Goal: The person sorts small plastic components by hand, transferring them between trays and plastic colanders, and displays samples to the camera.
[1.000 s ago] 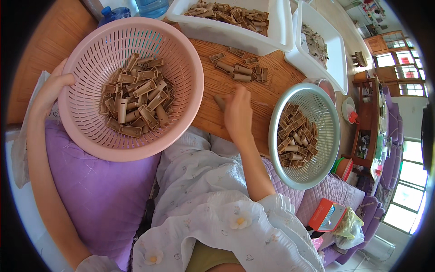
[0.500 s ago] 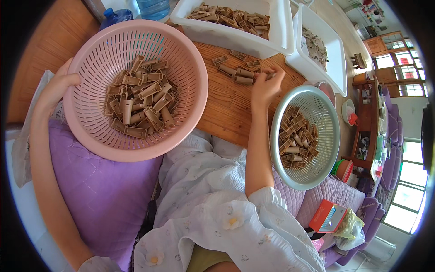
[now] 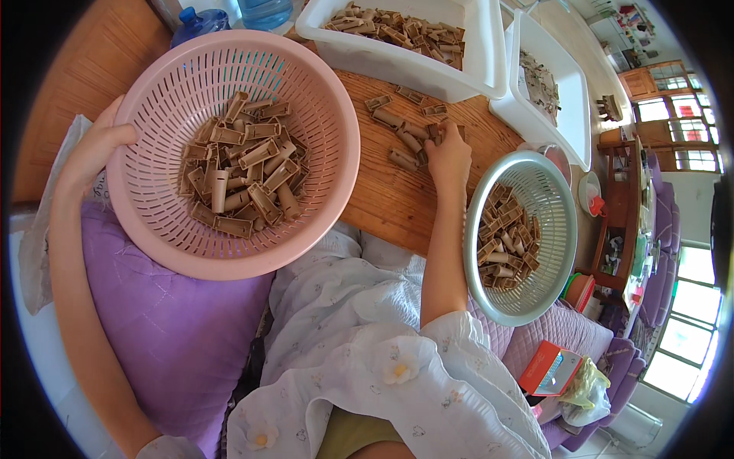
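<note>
Right fingers (image 3: 451, 138) among brown pieces (image 3: 388, 118), hold unclear, left fingers (image 3: 121, 135) clasping pink basket (image 3: 222, 266)

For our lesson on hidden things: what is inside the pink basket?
The pink basket holds a jumbled heap of brown pieces, many trough-shaped, with its slotted wall showing around them. The lowest pieces and the basket floor directly beneath the heap are covered.

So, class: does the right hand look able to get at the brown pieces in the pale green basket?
Probably yes: the right hand is at the loose pieces on the wooden table, beside the pale green basket, and nothing covers the brown pieces inside.
</note>
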Demonstrator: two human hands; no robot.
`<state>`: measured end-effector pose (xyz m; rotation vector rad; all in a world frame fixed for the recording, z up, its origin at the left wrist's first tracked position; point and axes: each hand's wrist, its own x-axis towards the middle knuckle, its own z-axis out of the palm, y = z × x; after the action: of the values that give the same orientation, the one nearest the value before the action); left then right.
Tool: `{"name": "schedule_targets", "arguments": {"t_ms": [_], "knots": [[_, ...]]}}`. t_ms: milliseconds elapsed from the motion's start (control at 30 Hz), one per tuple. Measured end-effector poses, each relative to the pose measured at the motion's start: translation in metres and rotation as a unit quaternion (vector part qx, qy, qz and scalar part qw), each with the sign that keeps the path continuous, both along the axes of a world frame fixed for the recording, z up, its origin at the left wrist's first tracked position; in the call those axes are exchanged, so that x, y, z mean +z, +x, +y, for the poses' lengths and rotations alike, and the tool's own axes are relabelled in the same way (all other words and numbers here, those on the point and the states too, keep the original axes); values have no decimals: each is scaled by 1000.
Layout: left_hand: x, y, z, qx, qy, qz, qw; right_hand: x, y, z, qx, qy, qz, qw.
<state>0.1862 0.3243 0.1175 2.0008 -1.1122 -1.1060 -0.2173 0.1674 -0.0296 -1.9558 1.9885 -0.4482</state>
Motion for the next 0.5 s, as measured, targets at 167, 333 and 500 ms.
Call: {"name": "schedule_targets", "arguments": {"t_ms": [167,333,500], "knots": [[3,-5,-1,3,2,-9,1000,7,-2,10,-19,20,-47,999],[3,-6,-2,-2,5,-9,1000,1,0,0,-28,9,-11,999],[4,-7,-2,1,7,-24,1000,-4,-3,1,-65,-16,-49,997]]}}
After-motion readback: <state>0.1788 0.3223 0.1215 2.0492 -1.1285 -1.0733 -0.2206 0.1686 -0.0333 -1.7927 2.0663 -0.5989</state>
